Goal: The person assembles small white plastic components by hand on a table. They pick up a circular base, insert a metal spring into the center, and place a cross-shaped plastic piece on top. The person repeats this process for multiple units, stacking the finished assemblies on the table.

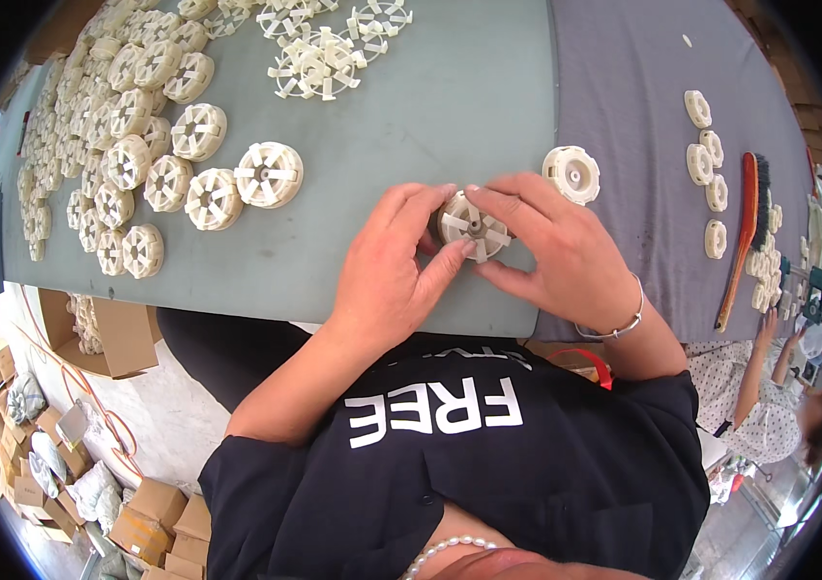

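Note:
Between my two hands, near the table's front edge, is a round cream plastic wheel-like part [474, 228] with flat spokes and a hub in the middle. My left hand [396, 256] grips it from the left, thumb on its lower face and fingers at its upper rim. From the other side my right hand [554, 249] closes on it, its fingertips at the top and its thumb at the lower right. The fingers cover parts of its rim. Just beyond my right hand lies a similar round part [572, 175], showing a ringed face with a central hole.
Many assembled round parts [131, 159] crowd the table's left side. Loose spoked clips [319, 63] are heaped at the far middle. On the grey cloth [624, 116] at right lie several rings [699, 164] and a wooden-handled brush [748, 232]. Another person [764, 387] works at far right.

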`<act>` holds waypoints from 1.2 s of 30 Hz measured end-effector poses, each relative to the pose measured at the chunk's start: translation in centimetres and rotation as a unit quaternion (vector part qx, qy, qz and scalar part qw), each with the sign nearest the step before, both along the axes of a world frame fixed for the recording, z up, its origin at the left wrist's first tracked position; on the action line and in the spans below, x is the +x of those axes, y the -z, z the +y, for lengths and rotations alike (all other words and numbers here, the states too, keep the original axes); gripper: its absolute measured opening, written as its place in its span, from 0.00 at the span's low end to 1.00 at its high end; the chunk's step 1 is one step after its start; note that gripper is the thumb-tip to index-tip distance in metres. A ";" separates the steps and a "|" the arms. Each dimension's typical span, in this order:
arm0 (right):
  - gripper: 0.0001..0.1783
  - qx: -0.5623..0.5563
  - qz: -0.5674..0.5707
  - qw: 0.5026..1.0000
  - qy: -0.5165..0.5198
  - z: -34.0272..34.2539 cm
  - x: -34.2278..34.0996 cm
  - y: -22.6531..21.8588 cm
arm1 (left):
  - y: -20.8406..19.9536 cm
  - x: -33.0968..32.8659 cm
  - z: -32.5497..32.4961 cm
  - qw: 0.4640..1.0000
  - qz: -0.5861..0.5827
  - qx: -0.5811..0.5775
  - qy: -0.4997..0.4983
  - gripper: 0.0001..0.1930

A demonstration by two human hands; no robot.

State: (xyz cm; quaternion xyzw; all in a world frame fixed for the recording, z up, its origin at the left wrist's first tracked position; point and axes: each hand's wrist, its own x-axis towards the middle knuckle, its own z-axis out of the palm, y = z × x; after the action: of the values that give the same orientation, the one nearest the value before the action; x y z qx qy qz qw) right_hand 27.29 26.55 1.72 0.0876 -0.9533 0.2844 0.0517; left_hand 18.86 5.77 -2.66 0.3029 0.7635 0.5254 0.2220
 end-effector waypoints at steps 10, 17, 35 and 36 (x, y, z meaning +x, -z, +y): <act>0.37 0.028 -0.068 0.996 0.053 -1.7 1.0 -0.6 | 0.3 -0.1 1.0 0.999 0.014 -0.020 -0.041 0.18; 0.37 0.048 0.045 0.988 0.138 -4.9 1.6 2.1 | 2.1 -0.9 0.7 0.998 0.022 0.035 -0.048 0.13; 0.49 0.113 0.033 0.972 0.206 -6.3 2.9 4.3 | 1.3 -1.0 1.2 0.994 0.090 -0.046 -0.040 0.16; 0.51 0.121 0.028 0.972 0.199 -6.6 3.2 4.1 | 1.0 -0.4 1.1 0.992 0.114 -0.044 -0.025 0.18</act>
State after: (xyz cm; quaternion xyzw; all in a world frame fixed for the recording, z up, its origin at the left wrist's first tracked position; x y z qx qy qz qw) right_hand 30.54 19.97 -2.40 -0.0907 -0.9770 0.1482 0.1234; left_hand 18.44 6.86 -3.71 0.3315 0.8139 0.4583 0.1330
